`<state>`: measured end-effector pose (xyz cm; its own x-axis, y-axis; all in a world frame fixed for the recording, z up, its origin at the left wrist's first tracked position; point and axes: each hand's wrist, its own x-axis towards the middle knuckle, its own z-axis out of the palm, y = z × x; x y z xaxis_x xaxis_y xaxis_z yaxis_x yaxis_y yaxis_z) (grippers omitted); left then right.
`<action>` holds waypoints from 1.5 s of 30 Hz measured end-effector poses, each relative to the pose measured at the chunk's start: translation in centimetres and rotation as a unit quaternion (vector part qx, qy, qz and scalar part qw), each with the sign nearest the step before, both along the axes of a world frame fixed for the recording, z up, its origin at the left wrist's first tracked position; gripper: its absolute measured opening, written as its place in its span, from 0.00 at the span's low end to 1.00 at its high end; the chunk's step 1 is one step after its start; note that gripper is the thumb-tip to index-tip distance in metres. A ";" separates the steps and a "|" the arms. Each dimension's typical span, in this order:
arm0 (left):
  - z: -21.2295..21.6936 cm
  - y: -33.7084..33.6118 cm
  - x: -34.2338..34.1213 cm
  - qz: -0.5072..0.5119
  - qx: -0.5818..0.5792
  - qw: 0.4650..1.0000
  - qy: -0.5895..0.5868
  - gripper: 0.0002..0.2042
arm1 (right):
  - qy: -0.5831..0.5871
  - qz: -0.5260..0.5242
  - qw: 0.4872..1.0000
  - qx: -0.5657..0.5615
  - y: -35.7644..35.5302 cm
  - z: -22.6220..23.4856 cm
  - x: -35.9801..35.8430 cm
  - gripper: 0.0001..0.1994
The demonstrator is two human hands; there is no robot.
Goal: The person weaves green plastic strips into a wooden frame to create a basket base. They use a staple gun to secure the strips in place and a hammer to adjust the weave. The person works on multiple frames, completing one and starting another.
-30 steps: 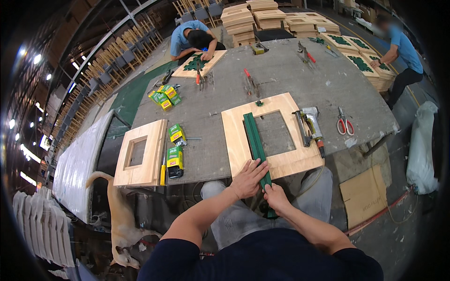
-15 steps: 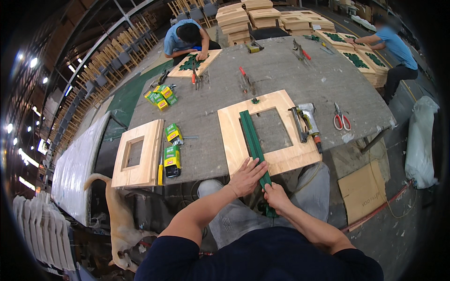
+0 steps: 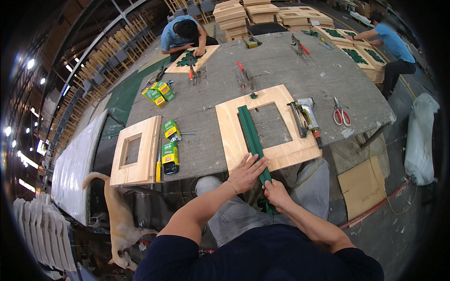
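Strips of dark green webbing (image 3: 252, 136) lie lengthwise over the left side of a square wooden frame (image 3: 229, 117), beside its opening. They run off the table's near edge towards my lap. My left hand (image 3: 247, 173) rests flat on the webbing at the frame's near edge, fingers stretched out. Just below it, my right hand (image 3: 277, 194) is closed around the webbing, off the table. A staple gun (image 3: 307, 117) lies along the frame's right side. At the frame's far edge sits a small green scrap (image 3: 253, 95).
Left of me are stacked wooden frames (image 3: 119, 161), a yellow-handled tool (image 3: 158, 169) and green-yellow boxes (image 3: 170, 157). Red-handled scissors (image 3: 341, 112) lie right; pliers (image 3: 243, 70) lie beyond. Two co-workers handle frames farther off. A dog (image 3: 119, 225) stands below the table's left end.
The view has shifted slightly, moving the table a little up and left in the picture. Both hands keep their places on the webbing.
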<state>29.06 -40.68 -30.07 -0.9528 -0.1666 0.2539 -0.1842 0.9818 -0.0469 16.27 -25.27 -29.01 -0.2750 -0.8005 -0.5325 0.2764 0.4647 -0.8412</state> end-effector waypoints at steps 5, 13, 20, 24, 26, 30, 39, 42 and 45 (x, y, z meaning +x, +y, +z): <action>-0.1 0.0 0.0 0.001 -0.008 1.000 -0.027 0.37 | -0.009 -0.005 1.000 0.002 0.1 -0.3 0.0 0.15; -0.6 -0.3 -0.1 -0.008 -0.004 1.000 -0.005 0.37 | -0.003 -0.005 1.000 0.000 0.2 -0.9 0.0 0.16; -1.0 0.0 0.3 -0.014 0.025 0.999 -0.019 0.37 | 0.026 0.034 0.998 0.049 -0.1 -3.2 -0.4 0.16; -0.4 0.2 2.4 0.012 0.042 0.998 -0.035 0.37 | 0.072 0.107 0.990 0.051 -2.0 -6.1 0.6 0.13; 0.7 1.3 -0.6 -0.055 0.075 0.996 0.010 0.33 | 0.189 0.088 0.977 -0.044 -1.2 -11.2 -2.4 0.11; 1.1 6.5 0.4 -0.112 0.238 0.964 0.044 0.22 | 0.290 0.141 0.935 -0.146 -2.8 -13.6 -5.0 0.19; -6.1 5.6 -0.9 0.278 0.525 0.803 0.042 0.30 | 0.327 0.187 0.924 -0.063 -4.3 -12.1 -4.2 0.24; -7.5 4.6 -0.7 0.255 0.547 0.796 0.038 0.30 | 0.316 0.198 0.926 -0.060 -4.4 -12.2 -3.3 0.22; -7.9 4.0 -1.1 0.245 0.548 0.799 0.032 0.30 | 0.305 0.201 0.930 -0.036 -4.5 -12.9 -3.4 0.20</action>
<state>27.97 -36.68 -37.93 -0.6956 -0.6720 -0.2540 -0.5266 0.2363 0.8166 12.88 -29.75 -41.89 -0.1781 -0.9317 -0.3167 -0.4466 0.3633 -0.8176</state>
